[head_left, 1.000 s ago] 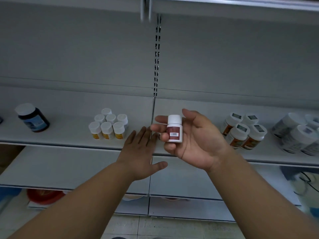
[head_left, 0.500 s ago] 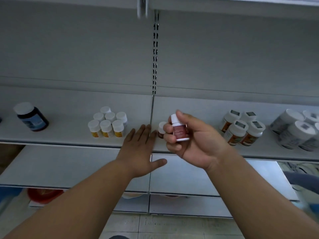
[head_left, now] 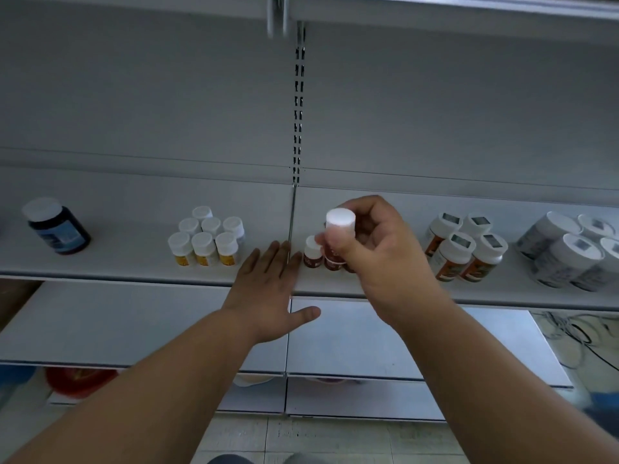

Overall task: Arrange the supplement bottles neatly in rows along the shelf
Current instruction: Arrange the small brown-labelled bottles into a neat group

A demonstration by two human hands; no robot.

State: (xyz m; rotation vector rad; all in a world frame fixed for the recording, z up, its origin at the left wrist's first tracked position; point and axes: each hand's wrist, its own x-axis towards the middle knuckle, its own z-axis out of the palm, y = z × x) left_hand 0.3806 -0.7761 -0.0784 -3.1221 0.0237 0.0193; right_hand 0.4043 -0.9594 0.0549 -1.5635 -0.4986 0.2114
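Fingers point(head_left: 360, 209) of the right hand point(head_left: 385, 259) curl round a small red-labelled bottle point(head_left: 338, 239) with a white cap, thumb pressed against its front, holding it upright and low over the shelf point(head_left: 134, 262); whether its base touches the shelf I cannot tell. Just to its left a second red bottle point(head_left: 312, 252) of the same kind stands on the shelf, close against the held one. More of that group may sit behind the hand, but it is hidden.

On the other side, the left hand point(head_left: 268, 289) lies flat and relaxed, its straight fingers point(head_left: 281, 254) resting on the front part of the shelf beside the standing red bottle, thumb spread out below the shelf edge, gripping nothing.

Further left, a cluster of yellow-labelled bottles point(head_left: 206, 241) with white caps stands in tight rows, and well apart from them a dark bottle point(head_left: 57, 226) with a blue label stands alone. To the right of the hands is a group of four orange-labelled bottles point(head_left: 464, 251), and beyond them some larger white tubs point(head_left: 569, 252) packed together. A slotted upright point(head_left: 299, 105) runs up the back panel above the seam between the two shelf sections.
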